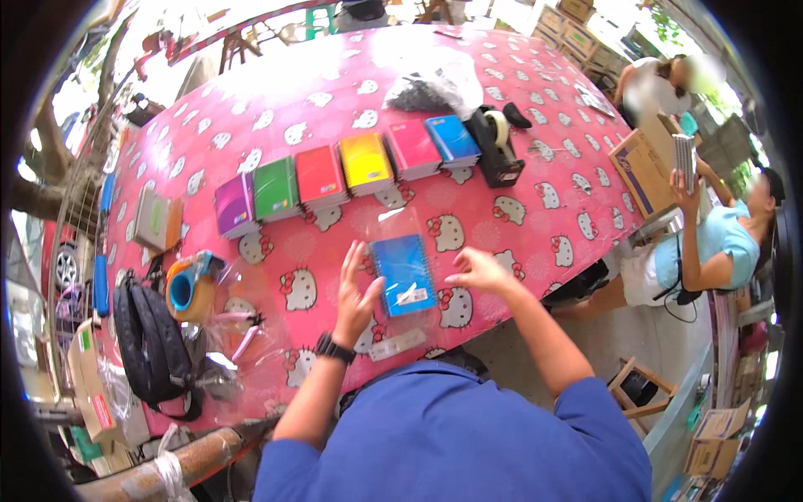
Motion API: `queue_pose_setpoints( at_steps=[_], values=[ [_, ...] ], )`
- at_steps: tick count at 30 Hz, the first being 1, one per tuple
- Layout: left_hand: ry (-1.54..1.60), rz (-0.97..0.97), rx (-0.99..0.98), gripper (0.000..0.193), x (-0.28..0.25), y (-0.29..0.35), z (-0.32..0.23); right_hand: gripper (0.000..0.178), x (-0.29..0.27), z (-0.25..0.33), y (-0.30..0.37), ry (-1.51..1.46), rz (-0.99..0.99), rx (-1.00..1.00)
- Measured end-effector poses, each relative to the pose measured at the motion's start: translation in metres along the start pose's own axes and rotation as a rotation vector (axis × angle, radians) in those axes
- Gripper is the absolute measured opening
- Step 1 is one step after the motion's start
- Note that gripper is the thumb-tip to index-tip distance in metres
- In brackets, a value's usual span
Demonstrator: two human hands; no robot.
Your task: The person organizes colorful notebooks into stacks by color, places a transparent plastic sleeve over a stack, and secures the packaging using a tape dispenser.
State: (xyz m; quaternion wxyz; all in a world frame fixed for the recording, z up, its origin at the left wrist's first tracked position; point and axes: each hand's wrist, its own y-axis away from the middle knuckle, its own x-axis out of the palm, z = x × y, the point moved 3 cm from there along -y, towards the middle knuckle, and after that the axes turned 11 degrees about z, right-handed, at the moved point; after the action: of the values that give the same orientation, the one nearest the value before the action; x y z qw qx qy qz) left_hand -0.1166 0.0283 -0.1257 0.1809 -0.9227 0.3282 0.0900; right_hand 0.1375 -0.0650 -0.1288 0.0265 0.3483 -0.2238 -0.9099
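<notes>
A blue spiral notebook (404, 272) lies flat on the table in front of me, inside a clear plastic sleeve that extends past its top and bottom edges. A white label sits near the notebook's lower edge. At its left side is my left hand (355, 289), open, fingers extended and thumb apart, the thumb close to the notebook's edge. My right hand (483, 272) hovers just right of the notebook, fingers loosely bent and apart, with nothing visible between them. Beyond lies a row of notebook stacks: purple (237, 203), green (276, 187), red (321, 174), yellow (365, 161), pink (412, 148) and blue (452, 140).
A black tape dispenser (499, 151) stands right of the stacks, with a clear plastic bag (435, 88) behind. Tape rolls (191, 289), pink-handled scissors (245, 339) and a black backpack (155, 343) are at left. At right, a person holds notebooks (685, 161) by a cardboard box (642, 171).
</notes>
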Motion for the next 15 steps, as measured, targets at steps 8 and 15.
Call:
queue_pose_setpoints(
  at_steps=[8,15],
  values=[
    [0.333,0.228,-0.252,0.073,-0.022,0.033,-0.034,0.065,0.025,0.066,0.038,-0.550,0.071,-0.502],
    [0.203,0.187,-0.029,0.077,0.000,-0.027,0.003,0.075,0.016,0.084,0.008,-0.602,-0.052,-0.641]
  ],
)
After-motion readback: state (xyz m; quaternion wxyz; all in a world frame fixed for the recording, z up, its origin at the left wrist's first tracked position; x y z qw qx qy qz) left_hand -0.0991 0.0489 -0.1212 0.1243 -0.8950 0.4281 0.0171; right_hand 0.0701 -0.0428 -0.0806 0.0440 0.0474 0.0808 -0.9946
